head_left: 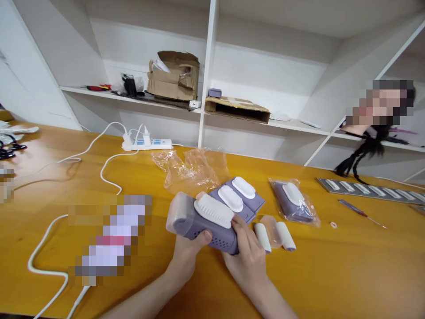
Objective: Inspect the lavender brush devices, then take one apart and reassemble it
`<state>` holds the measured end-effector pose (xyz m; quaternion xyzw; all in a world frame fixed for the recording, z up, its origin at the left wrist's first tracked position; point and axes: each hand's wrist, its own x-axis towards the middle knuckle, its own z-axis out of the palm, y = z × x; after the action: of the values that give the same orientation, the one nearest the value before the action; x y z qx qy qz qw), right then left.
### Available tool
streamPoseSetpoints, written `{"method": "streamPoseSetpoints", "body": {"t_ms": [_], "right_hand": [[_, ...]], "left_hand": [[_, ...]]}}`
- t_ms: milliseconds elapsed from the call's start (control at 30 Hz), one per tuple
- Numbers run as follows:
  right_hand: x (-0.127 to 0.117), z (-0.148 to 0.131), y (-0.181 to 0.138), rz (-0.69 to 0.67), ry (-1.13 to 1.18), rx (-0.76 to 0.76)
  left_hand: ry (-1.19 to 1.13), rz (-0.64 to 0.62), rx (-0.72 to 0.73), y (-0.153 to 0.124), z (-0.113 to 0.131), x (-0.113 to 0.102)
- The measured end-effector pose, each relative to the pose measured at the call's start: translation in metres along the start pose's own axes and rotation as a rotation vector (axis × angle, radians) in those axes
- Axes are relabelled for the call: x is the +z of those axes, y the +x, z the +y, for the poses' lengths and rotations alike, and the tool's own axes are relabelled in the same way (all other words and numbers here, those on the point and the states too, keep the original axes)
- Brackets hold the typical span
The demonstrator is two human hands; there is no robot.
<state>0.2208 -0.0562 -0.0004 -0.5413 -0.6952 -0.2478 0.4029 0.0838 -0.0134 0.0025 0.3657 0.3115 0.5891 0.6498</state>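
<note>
Both my hands hold a purple plastic device (199, 226) with a white ribbed pad on top, just above the yellow table (348, 274). My left hand (187, 252) grips its near left end, thumb on the side. My right hand (247, 254) wraps around its right end. Behind it lie two more purple devices (239, 197) with white pads, side by side. Two small white ribbed pads (275, 237) and a clear cap lie just right of my right hand.
A bagged purple device (294, 201) lies to the right, empty clear bags (189, 168) behind. A power strip (148, 144) with white cables is at the back left. A tray of white pads (372, 190) and a thin tool (360, 213) are at far right. Shelves hold cardboard boxes (174, 77).
</note>
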Motion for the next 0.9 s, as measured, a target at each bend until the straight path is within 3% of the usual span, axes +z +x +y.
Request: {"method": "streamPoseSetpoints", "body": {"t_ms": [233, 400, 900], "right_hand": [[-0.0005, 0.0008, 0.0054, -0.076, -0.015, 0.062], [0.0000, 0.0012, 0.0042, -0.124, -0.011, 0.024], [-0.0019, -0.0039, 0.0020, -0.114, -0.026, -0.051]], "left_hand": [[-0.001, 0.021, 0.051, 0.0004, -0.0050, -0.0033], [-0.002, 0.022, 0.042, 0.0025, -0.0089, -0.0074], [-0.073, 0.042, 0.033, 0.0018, -0.0036, 0.0005]]}}
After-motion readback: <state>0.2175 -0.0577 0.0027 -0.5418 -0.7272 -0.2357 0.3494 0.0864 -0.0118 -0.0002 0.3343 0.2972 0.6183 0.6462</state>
